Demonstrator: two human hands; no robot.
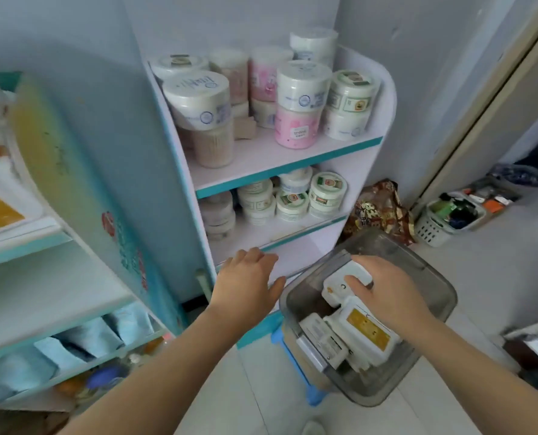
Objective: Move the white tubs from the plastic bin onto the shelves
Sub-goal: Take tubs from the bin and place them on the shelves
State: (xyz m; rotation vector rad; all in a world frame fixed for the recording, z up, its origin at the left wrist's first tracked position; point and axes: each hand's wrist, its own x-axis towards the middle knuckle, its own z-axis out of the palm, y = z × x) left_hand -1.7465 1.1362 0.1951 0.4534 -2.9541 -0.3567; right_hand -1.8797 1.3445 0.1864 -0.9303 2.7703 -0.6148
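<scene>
A smoky clear plastic bin (431, 277) stands on a blue stool at the lower right, holding several white rectangular tubs. My right hand (384, 290) is inside the bin, its fingers closed around the topmost white tub (340, 282). Beside it lies another white tub with a yellow label (366, 332). My left hand (249, 281) hovers with fingers spread and nothing in it, in front of the lowest visible shelf (293, 255) of the white and teal shelf unit.
The upper shelf (261, 161) and the middle shelf (271, 229) hold many round white and pink jars. A second shelf unit (57, 290) stands at left. A patterned bag (380, 208) and a white basket (440, 224) sit on the floor at right.
</scene>
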